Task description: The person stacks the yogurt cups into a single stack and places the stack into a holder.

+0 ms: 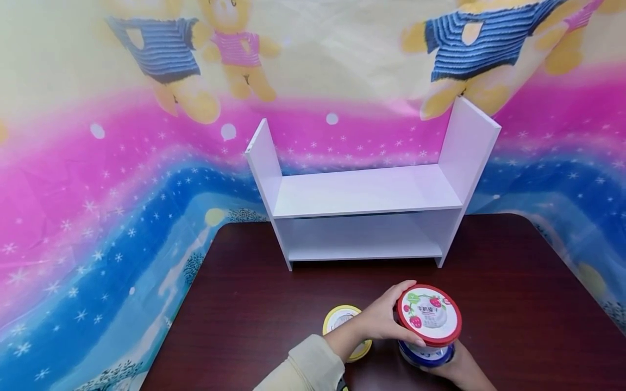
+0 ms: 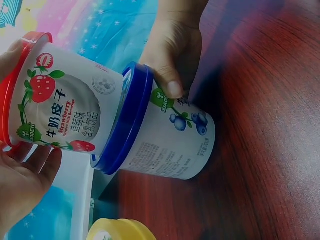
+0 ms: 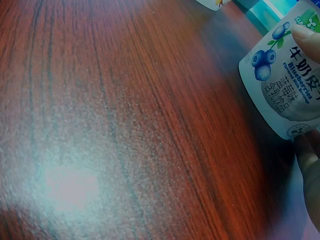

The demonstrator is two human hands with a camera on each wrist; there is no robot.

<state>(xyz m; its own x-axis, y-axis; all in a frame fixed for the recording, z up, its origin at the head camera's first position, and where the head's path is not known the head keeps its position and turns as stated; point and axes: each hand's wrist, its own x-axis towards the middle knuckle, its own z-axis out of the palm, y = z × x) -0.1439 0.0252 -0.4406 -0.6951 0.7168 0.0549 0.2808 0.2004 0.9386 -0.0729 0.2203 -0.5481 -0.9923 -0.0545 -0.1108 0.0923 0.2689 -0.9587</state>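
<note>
The left hand (image 1: 383, 320) has its fingers and thumb curled round the red tub (image 1: 430, 316), right of centre in the lower part of the head view. Directly beneath, the right hand (image 1: 455, 363) grips the blue tub (image 1: 424, 355), its lid against the red one's base; whether the blue tub touches the table (image 1: 235, 326) I cannot tell. The yellow tub (image 1: 338, 316), partly hidden by the left wrist, sits at lower centre. A white shelf (image 1: 367, 190) stands mid-frame, before a backdrop (image 1: 49, 190).
</note>
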